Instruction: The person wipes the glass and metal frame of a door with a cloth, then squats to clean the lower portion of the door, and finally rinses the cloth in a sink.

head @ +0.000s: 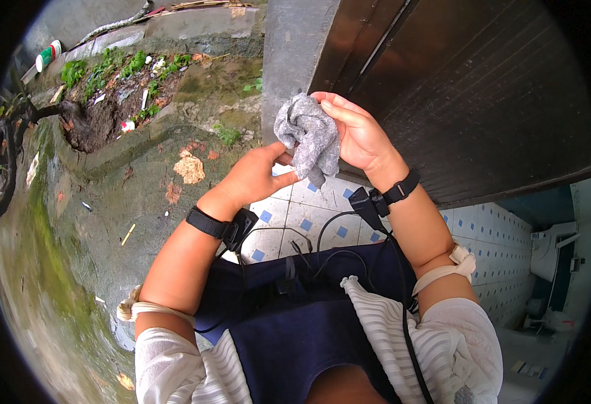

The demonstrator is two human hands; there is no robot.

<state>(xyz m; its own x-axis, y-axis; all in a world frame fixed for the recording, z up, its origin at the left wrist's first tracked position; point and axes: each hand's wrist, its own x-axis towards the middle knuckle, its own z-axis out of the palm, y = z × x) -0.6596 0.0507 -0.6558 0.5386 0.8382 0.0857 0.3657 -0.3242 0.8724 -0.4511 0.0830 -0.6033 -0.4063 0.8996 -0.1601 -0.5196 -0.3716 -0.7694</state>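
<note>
A bunched grey cloth hangs in folds between my two hands, in front of the lower part of a dark door. My left hand pinches its lower left side between thumb and fingers. At its upper right, my right hand holds the edge with the fingertips and thumb, palm partly turned to view. Some of the fingers on both sides are hidden behind the cloth. Each wrist bears a black strap with a small black device and a cable.
The dark door stands at the right beside a grey door post. Blue-and-white floor tiles lie below. To the left are mossy concrete, a soil patch with weeds, dark branches and a paper cup.
</note>
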